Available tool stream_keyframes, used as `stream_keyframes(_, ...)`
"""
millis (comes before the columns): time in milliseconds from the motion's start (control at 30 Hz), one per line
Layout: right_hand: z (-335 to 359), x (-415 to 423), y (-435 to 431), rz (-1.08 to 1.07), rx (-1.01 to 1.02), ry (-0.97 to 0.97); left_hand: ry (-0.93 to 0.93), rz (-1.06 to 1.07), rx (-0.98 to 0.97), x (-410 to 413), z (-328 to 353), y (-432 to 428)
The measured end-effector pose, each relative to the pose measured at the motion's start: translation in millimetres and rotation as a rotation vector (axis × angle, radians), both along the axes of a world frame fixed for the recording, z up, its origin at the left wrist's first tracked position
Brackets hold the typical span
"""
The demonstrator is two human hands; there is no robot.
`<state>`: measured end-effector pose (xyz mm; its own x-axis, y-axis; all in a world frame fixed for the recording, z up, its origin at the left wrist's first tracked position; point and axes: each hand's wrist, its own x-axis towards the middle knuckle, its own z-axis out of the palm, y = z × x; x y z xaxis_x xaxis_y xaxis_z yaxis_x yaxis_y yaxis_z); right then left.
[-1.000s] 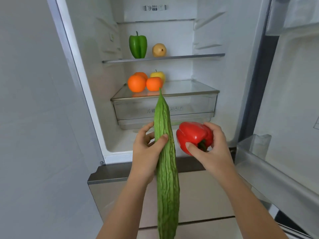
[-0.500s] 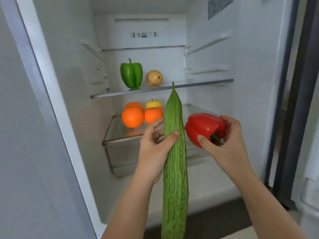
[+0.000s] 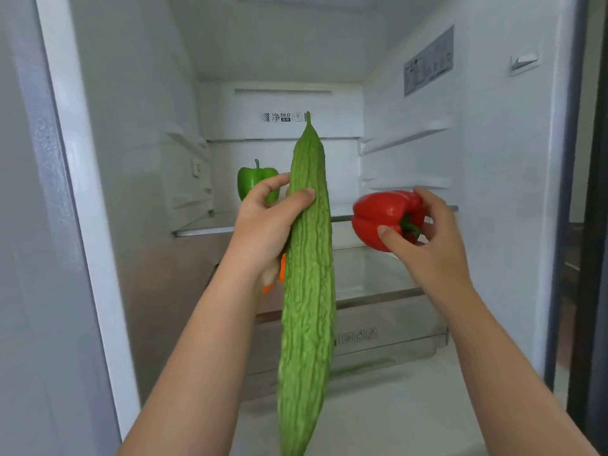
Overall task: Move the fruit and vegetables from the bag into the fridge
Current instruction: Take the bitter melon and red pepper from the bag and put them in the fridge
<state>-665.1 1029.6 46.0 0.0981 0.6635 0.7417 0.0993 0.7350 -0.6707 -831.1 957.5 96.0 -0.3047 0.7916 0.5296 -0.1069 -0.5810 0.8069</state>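
My left hand [image 3: 265, 225] grips a long, ridged green bitter gourd [image 3: 307, 291] that stands almost upright in front of the open fridge. My right hand [image 3: 424, 238] holds a red bell pepper [image 3: 381, 213] by its stem end, level with the glass shelf [image 3: 197, 229]. A green bell pepper [image 3: 251, 181] stands on that shelf, partly behind my left fingers. Slivers of an orange [image 3: 282, 269] show between my left wrist and the gourd; the rest of the fruit on the drawer lid is hidden.
The fridge interior [image 3: 279, 60] is white, with empty shelf rails on the right wall [image 3: 404, 139]. A clear crisper drawer [image 3: 388, 337] sits below its glass lid. The fridge's left frame [image 3: 79, 192] and right door edge [image 3: 592, 225] bound the opening.
Both hands have risen and reached deeper into the fridge. The gourd tip now stands above the shelf, the red pepper is at shelf height, and the oranges and pear are now covered.
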Motion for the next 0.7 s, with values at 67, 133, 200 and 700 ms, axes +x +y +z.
stream_keyframes(67, 11, 0, 10, 0.012, 0.006, 0.009, 0.035, -0.007, -0.010, 1, 17, 10)
stream_keyframes(133, 21, -1, 19, 0.024, 0.017, 0.036, 0.082, -0.017, -0.025, 5, 30, 20)
stream_keyframes(200, 31, -2, 28, 0.027, 0.040, 0.036, 0.110, -0.015, -0.036, 9, 38, 32)
stream_keyframes(700, 78, -1, 112, 0.087, 0.010, -0.057, 0.121, 0.029, 0.031, 10, 74, 123)
